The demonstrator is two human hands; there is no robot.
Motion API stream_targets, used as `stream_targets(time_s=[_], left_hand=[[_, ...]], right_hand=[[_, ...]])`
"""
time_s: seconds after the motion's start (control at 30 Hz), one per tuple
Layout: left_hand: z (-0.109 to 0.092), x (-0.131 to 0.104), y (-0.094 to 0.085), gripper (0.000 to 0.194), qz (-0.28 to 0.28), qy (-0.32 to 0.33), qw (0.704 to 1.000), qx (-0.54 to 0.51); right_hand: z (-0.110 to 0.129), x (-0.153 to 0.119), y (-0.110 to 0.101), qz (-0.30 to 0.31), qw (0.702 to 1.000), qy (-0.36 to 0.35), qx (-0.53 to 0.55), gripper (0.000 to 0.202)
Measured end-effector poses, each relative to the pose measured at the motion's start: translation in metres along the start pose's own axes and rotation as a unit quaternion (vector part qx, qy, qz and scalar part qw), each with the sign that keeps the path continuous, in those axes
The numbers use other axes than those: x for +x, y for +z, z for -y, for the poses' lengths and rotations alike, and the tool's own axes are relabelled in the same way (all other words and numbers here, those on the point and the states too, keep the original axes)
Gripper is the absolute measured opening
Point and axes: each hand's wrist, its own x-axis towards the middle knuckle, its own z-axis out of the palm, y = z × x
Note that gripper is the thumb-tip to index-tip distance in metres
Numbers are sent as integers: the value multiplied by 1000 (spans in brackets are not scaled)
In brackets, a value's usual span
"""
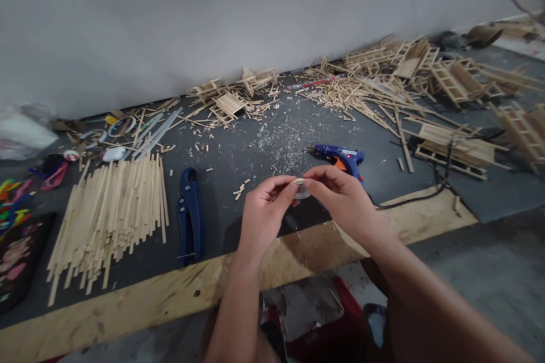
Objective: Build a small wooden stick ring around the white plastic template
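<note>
My left hand (264,210) and my right hand (344,197) meet above the table's front part. Both are closed, thumbs and fingers pinching a small whitish ring (302,195) from either side. A short pale wooden strip (299,180) lies along the ring's top edge between the fingertips; whether it is fixed to the ring I cannot tell. Just behind my right hand lies a blue glue gun (340,157) with an orange trigger and a lit red light. Several short stick offcuts (241,189) are left of my left hand.
Blue cutters (190,215) and a pile of wooden sticks (114,204) lie to the left. Small stick-built models (230,105) and loose sticks (357,93) line the wall. More models (455,144) stand right, near a black cable (447,173). A dark phone-like object (25,255) is far left.
</note>
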Motion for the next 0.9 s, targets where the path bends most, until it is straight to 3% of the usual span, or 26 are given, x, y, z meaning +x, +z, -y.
stream_targets(time_s=[0.27,0.9], left_hand=[[1,1,2,21,-7,-2,999,-45],[2,0,1,14,1,15,999,-30]], right_hand=[[4,-1,0,-5,1000,-14,-21,16],[3,-2,0,0,999,-42,-19,13]])
